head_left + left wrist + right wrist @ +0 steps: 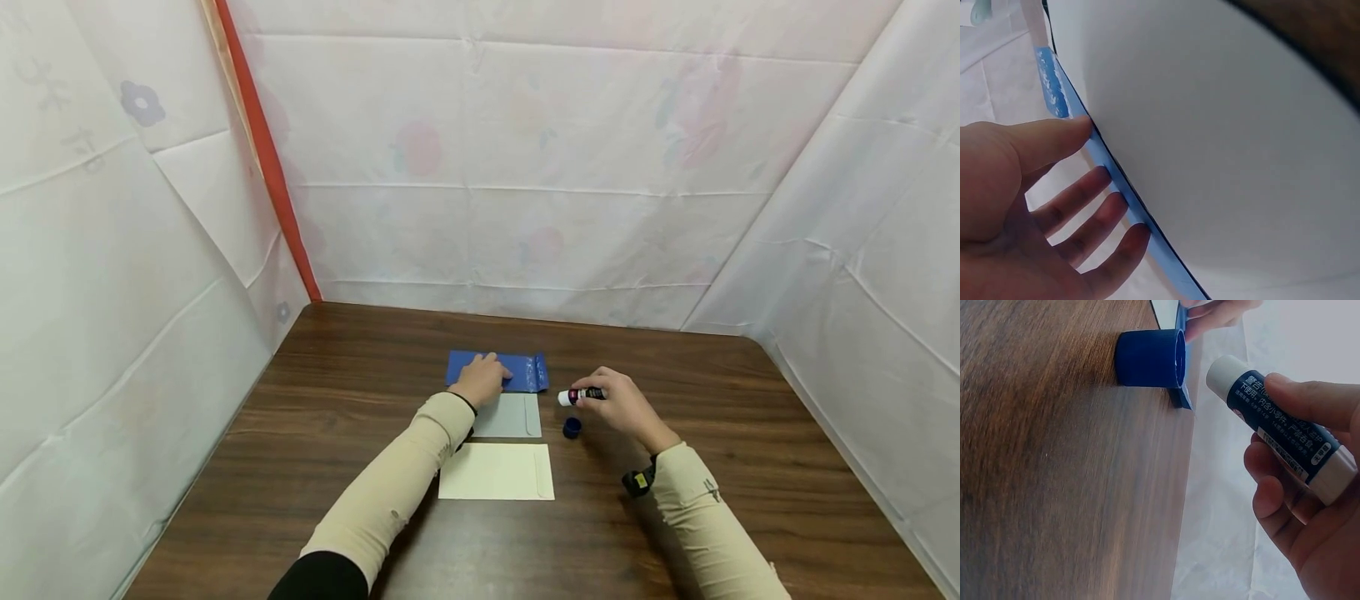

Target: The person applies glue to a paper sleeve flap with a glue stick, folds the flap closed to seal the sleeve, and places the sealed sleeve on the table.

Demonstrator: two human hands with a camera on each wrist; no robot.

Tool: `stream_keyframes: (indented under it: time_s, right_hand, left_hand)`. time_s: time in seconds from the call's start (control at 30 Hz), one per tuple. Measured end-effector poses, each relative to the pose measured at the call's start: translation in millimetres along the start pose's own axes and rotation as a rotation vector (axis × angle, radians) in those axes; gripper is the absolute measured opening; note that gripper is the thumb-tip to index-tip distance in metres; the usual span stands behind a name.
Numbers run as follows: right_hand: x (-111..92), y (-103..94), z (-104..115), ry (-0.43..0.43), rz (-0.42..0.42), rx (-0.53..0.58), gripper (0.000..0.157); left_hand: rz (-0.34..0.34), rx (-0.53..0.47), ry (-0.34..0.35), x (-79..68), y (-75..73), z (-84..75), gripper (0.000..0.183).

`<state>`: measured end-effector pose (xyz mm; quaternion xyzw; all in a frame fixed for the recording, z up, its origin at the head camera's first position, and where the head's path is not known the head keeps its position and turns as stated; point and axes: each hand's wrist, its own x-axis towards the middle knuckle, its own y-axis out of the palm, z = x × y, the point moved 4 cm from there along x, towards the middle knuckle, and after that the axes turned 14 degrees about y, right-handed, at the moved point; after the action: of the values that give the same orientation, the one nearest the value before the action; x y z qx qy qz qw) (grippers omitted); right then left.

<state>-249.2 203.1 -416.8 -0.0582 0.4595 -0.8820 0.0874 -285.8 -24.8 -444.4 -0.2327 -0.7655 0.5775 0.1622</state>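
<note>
A blue envelope (519, 367) lies farthest back of three envelopes, its flap at the right opened out and streaked with white glue. My left hand (482, 380) rests on it, fingers spread and pressing the paper; in the left wrist view the fingertips (1138, 232) touch its surface. Pinched between thumb and fingers, a glue stick (1285, 422) with a dark label and white end is in my right hand (621, 406). Its white end points left toward the envelopes. The dark blue cap (572, 428) stands off the glue stick on the table, just below it.
Nearer to me lie a grey envelope (517, 417), partly under my left wrist, and a cream envelope (495, 473). All rest on a dark wooden table (315, 433). White cloth walls (480, 150) enclose its back and sides; a red strip (266, 150) runs up the left corner.
</note>
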Motion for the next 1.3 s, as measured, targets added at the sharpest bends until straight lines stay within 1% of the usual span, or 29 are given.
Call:
stream_keyframes:
  time_s: [0.13, 0.27, 0.4, 0.5, 0.6, 0.8, 0.97, 1.1, 1.3]
  right_hand:
    - [-1, -0.7, 0, -0.018, -0.007, -0.004, 0.022]
    - [-1, -0.6, 2, -0.032, -0.012, -0.003, 0.021]
    - [0, -1.2, 4, -0.040, -0.010, -0.004, 0.021]
    - [3, -1.8, 6, -0.043, -0.009, -0.003, 0.021]
    - [4, -2.2, 7, -0.044, -0.006, -0.004, 0.021]
    - [3, -3.9, 8, -0.034, 0.010, -0.007, 0.021]
    - [5, -7.7, 11, -0.046, 0.001, -0.027, 0.021]
    - [7, -7.9, 14, -0.050, 0.009, -0.027, 0.022]
    - [10, -4.2, 16, -0.068, 0.018, -0.005, 0.020]
  left_hand:
    - [-0.013, -0.034, -0.013, 2.2, 1.9, 1.6, 0.030]
    - [-0.027, -0.046, -0.012, 1.3, 1.7, 4.3, 0.028]
    - [-0.030, -0.034, -0.005, -0.4, -0.5, 5.4, 0.026]
    - [-0.026, -0.024, -0.006, -1.2, -1.4, 6.5, 0.025]
    - [-0.022, -0.038, -0.007, -1.0, -1.5, 7.3, 0.026]
    - [0.008, -0.053, -0.019, 1.1, 1.0, 6.5, 0.023]
    - [-0.004, -0.076, -0.037, 3.6, -0.5, 4.1, 0.020]
    - [-0.012, -0.077, -0.045, 4.9, 0.2, 4.7, 0.022]
    - [0.003, -0.095, -0.054, 3.0, 2.2, 5.2, 0.029]
